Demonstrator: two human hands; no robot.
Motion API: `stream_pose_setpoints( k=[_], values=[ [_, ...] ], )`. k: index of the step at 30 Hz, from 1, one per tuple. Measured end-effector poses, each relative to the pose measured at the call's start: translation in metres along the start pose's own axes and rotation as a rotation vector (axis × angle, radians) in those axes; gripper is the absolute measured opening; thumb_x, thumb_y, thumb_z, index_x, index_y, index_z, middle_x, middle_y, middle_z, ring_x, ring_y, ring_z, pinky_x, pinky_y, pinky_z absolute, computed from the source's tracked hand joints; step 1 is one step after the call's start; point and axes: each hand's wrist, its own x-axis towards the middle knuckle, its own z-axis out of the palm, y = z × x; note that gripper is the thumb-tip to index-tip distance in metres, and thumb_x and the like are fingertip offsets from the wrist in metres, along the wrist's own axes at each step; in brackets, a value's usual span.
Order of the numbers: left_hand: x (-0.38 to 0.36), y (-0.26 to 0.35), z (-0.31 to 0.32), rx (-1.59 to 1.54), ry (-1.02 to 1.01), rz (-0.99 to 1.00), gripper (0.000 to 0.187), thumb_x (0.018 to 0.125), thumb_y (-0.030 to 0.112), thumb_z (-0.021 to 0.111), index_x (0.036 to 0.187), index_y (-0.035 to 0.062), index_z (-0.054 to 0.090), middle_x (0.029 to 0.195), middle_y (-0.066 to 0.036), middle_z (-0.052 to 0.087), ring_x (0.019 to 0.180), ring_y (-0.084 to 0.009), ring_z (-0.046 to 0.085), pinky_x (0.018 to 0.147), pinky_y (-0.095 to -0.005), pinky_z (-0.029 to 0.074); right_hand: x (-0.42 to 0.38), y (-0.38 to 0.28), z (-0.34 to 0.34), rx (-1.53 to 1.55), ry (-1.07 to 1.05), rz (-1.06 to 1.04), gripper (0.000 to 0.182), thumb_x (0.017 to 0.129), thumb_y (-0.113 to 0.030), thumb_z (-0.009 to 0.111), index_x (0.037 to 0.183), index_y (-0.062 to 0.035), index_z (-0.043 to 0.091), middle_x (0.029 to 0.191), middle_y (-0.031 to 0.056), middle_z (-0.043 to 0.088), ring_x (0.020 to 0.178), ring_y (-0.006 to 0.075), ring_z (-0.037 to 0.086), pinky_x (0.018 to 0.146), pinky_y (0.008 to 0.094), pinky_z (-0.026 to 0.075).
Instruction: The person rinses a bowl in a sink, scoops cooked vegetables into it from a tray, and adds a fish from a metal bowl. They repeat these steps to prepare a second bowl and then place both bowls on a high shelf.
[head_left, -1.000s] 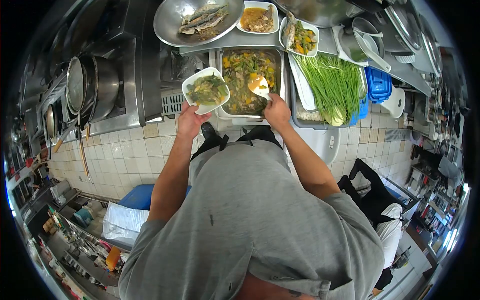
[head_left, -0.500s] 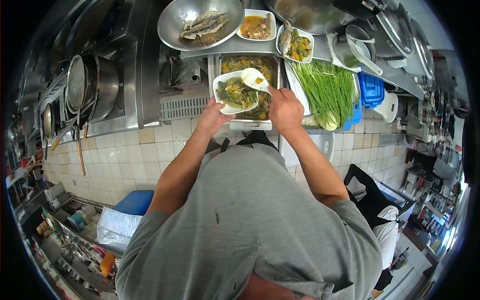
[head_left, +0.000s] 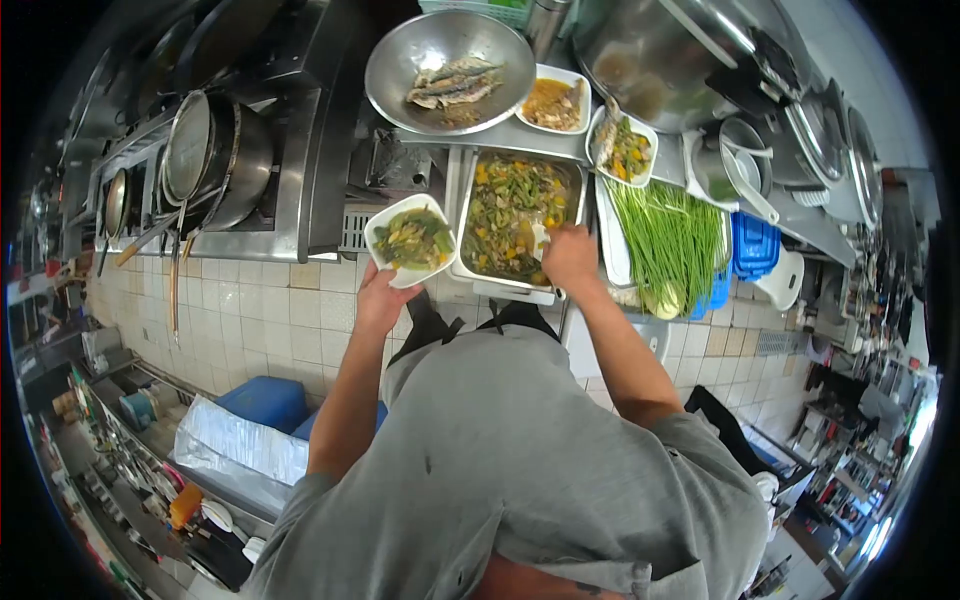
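Note:
My left hand [head_left: 384,297] grips the lower edge of a square white bowl [head_left: 410,240] that is filled with cooked vegetables. The bowl is held just left of a deep metal pan [head_left: 580,205] of vegetable stew with green and orange pieces [head_left: 515,205]. At the pan's right side, my right hand [head_left: 572,258] is closed round the handle of a white serving spoon [head_left: 540,238]. The spoon's head is low in the stew and partly hidden by the food and my hand.
Behind the pan stand a steel bowl [head_left: 385,80] with fish, a white dish of orange stew [head_left: 555,103] and a bowl of fish and vegetables [head_left: 628,152]. Long green stalks [head_left: 660,235] lie to the right. Blackened pots [head_left: 240,160] sit on the stove at left.
My left hand has carried the bowl left, off the pan. The spoon has left the bowl and gone down into the stew with my right hand. The view has shifted slightly.

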Motion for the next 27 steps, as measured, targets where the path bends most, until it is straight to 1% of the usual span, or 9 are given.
stream_pose_setpoints(
  k=[2,3,4,6,10,13,20,22,27],
  values=[
    [-0.017,0.011,-0.004,0.006,0.042,0.033,0.051,0.097,0.008,0.052,0.147,0.0141,0.043,0.137,-0.012,0.061,0.117,-0.0313,0.068,0.084,-0.0488,0.063,0.044,-0.011,-0.046,0.176,0.357,-0.120,0.011,0.085,-0.016,0.069,0.092,-0.0108,0.074,0.090,0.0171,0.072,0.087,0.0384,0.068,0.077,0.0500,0.056],
    [-0.024,0.014,-0.009,-0.010,0.104,0.025,0.051,0.097,0.008,0.052,0.147,0.0139,0.043,0.136,-0.012,0.061,0.116,-0.0311,0.068,0.084,-0.0484,0.063,0.069,-0.025,-0.078,0.316,0.514,-0.181,0.015,0.089,-0.017,0.069,0.099,-0.0085,0.076,0.097,0.0188,0.074,0.091,0.0390,0.070,0.081,0.0477,0.057],
    [-0.030,0.016,-0.014,-0.026,0.166,0.020,0.051,0.097,0.009,0.051,0.147,0.0137,0.043,0.136,-0.012,0.061,0.116,-0.0309,0.068,0.084,-0.0480,0.063,0.100,-0.034,-0.101,0.363,0.465,-0.136,0.016,0.090,-0.018,0.069,0.101,-0.0079,0.077,0.100,0.0182,0.075,0.094,0.0383,0.071,0.084,0.0468,0.057],
    [-0.046,0.020,-0.019,-0.039,0.215,0.035,0.051,0.098,0.010,0.052,0.148,0.0139,0.043,0.136,-0.012,0.061,0.115,-0.0304,0.069,0.082,-0.0462,0.063,0.184,-0.040,-0.119,0.476,0.565,-0.329,0.015,0.092,-0.018,0.065,0.096,-0.0081,0.075,0.093,0.0195,0.074,0.089,0.0417,0.070,0.080,0.0507,0.055],
    [-0.077,0.030,-0.016,-0.079,0.302,0.094,0.051,0.099,0.012,0.052,0.148,0.0154,0.043,0.137,-0.011,0.061,0.114,-0.0296,0.068,0.081,-0.0434,0.063,0.308,-0.066,-0.128,0.445,0.401,-0.329,0.018,0.090,-0.015,0.062,0.100,-0.0089,0.076,0.099,0.0171,0.075,0.095,0.0397,0.071,0.084,0.0476,0.056],
    [-0.093,0.025,-0.035,-0.126,0.341,0.139,0.057,0.096,0.014,0.055,0.151,0.0164,0.041,0.141,-0.011,0.057,0.119,-0.0304,0.065,0.080,-0.0426,0.062,0.357,-0.084,-0.121,0.088,-0.025,-0.344,0.027,0.089,-0.014,0.057,0.108,-0.0149,0.077,0.114,0.0135,0.074,0.110,0.0360,0.069,0.092,0.0485,0.055],
    [-0.122,0.033,-0.047,-0.150,0.405,0.189,0.062,0.094,0.014,0.057,0.153,0.0169,0.039,0.145,-0.010,0.055,0.122,-0.0290,0.063,0.081,-0.0424,0.062,0.375,-0.096,-0.105,-0.111,0.126,-0.483,0.030,0.086,-0.011,0.060,0.111,-0.0116,0.076,0.116,0.0178,0.074,0.115,0.0356,0.068,0.096,0.0498,0.055],
    [-0.120,0.033,-0.053,-0.148,0.403,0.186,0.061,0.094,0.014,0.057,0.153,0.0169,0.040,0.144,-0.010,0.055,0.122,-0.0287,0.064,0.082,-0.0433,0.062,0.364,-0.108,-0.125,-0.243,-0.112,-0.362,0.030,0.085,-0.010,0.060,0.110,-0.0079,0.076,0.117,0.0215,0.073,0.116,0.0370,0.068,0.098,0.0498,0.054],
    [-0.115,0.039,-0.048,-0.148,0.359,0.178,0.059,0.095,0.014,0.058,0.151,0.0167,0.042,0.143,-0.009,0.057,0.120,-0.0283,0.065,0.084,-0.0448,0.064,0.367,-0.099,-0.126,-0.058,-0.122,-0.394,0.029,0.084,-0.017,0.066,0.109,-0.0044,0.075,0.112,0.0220,0.074,0.109,0.0395,0.069,0.093,0.0458,0.056]
  ],
)
